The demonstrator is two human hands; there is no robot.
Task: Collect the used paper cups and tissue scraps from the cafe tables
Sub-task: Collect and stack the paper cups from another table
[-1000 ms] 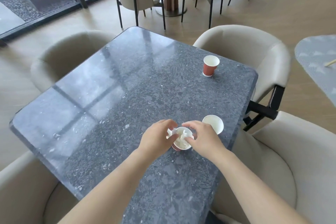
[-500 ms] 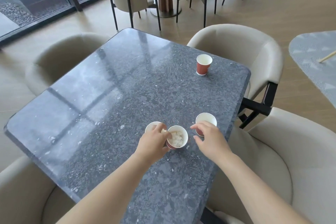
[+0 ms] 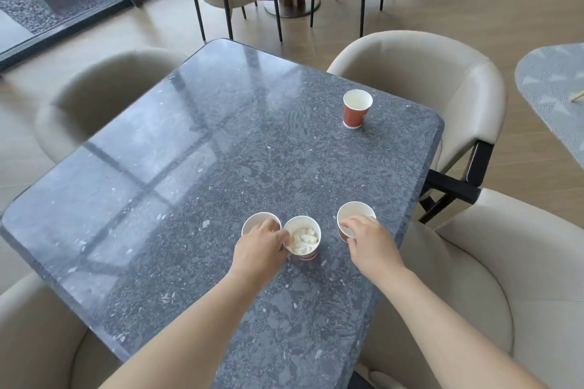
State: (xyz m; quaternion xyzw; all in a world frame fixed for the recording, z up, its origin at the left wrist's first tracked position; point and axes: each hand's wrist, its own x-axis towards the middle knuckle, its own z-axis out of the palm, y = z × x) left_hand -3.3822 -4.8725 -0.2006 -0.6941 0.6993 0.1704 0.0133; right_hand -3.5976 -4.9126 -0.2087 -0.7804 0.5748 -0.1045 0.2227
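Four red paper cups with white insides stand on the dark speckled table (image 3: 196, 167). One cup (image 3: 357, 112) stands alone at the far right. Near me, the middle cup (image 3: 305, 238) is filled with white tissue scraps. An empty cup (image 3: 257, 223) touches it on the left. My left hand (image 3: 260, 248) lies over the front of that empty cup, and its fingers pinch the left rim of the tissue-filled cup. My right hand (image 3: 371, 241) grips the near rim of a third, empty cup (image 3: 354, 215) by the table's right edge.
Beige padded armchairs surround the table: one at the far right (image 3: 426, 73), one at the near right (image 3: 505, 278), one at the far left (image 3: 101, 95) and one at the near left (image 3: 34, 341). Another table's edge (image 3: 556, 95) shows at the right. More chairs stand behind.
My right hand left the tissue-filled cup and moved right onto the empty cup near the edge. My left hand stayed at the tissue cup, and the empty cup beside it came into view.
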